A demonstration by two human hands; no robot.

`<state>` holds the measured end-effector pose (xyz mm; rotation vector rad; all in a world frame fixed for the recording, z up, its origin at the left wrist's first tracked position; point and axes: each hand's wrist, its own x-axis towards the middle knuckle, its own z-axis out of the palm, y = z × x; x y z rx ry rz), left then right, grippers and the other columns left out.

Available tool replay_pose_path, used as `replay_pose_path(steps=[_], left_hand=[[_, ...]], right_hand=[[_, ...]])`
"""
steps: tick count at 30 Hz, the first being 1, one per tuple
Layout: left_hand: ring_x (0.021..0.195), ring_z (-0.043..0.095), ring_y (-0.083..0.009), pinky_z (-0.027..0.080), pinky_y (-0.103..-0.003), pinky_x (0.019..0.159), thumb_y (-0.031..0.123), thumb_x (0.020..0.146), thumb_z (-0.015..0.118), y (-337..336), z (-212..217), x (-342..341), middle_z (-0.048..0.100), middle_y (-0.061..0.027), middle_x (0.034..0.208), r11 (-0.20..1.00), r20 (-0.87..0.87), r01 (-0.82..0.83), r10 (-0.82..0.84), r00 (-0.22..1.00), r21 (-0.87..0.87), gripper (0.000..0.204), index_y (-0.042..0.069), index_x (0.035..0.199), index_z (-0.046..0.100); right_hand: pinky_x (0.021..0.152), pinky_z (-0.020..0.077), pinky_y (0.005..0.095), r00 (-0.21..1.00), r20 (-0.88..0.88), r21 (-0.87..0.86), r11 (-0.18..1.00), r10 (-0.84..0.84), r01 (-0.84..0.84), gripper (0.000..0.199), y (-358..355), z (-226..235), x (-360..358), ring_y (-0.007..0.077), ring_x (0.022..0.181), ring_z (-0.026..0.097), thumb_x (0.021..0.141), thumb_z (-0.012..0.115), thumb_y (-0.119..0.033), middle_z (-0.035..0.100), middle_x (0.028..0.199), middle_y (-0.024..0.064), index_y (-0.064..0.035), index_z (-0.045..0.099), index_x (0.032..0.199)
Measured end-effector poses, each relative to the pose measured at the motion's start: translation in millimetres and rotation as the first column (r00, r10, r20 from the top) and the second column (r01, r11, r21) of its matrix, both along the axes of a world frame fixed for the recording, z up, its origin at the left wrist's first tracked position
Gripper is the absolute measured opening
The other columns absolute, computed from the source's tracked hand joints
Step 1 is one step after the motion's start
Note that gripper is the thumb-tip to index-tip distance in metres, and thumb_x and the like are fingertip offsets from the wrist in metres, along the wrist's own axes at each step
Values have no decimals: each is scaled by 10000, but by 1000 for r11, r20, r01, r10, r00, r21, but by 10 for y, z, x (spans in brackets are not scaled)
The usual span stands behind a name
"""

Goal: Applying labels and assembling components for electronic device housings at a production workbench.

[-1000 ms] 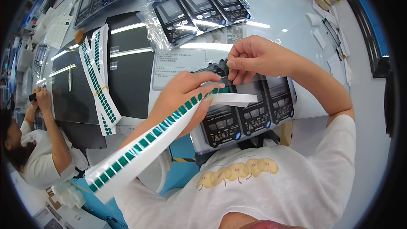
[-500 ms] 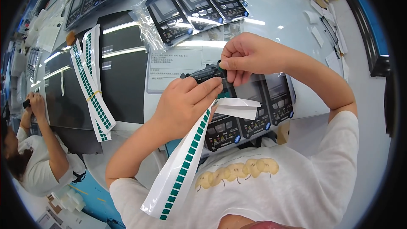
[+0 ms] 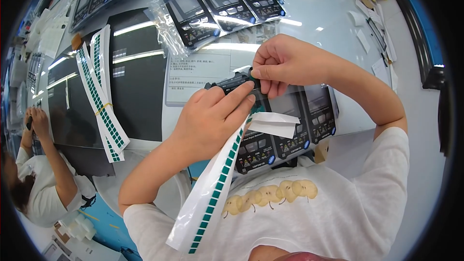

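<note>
White strip (image 3: 212, 198) w/ green sq. stickers

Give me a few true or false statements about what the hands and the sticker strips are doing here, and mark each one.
1. The left hand holds a white strip of green stickers. True.
2. The right hand rests flat on the table. False: its fingertips pinch at the top of a black device.
3. More sticker strips lie on the dark sheet at left. True.
4. The bagged devices are stacked in the person's lap. False: they lie on the table beyond the hands.
</note>
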<state>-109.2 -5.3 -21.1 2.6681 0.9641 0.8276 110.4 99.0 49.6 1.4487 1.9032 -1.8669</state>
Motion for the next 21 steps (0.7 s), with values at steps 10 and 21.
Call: replay_pose_path(steps=[10, 21], left_hand=[[751, 523, -152, 401, -300, 634, 155, 812, 650, 16, 16, 17, 661, -97, 1291, 996, -48, 16, -12, 999, 87, 320, 27, 1102, 692], [748, 524, -149, 401, -298, 630, 147, 801, 647, -10, -20, 17, 677, -89, 1246, 989, -28, -12, 16, 999, 148, 305, 30, 1078, 702]], right_hand=[[575, 578, 259, 994, 74, 115, 989, 81, -90, 136, -22, 76, -97, 146, 643, 710, 903, 659, -81, 702, 741, 100, 50, 625, 895], [528, 564, 266, 972, 122, 198, 955, 200, -221, 123, 19, 63, -221, 165, 587, 711, 824, 661, -37, 680, 673, 114, 53, 580, 800]])
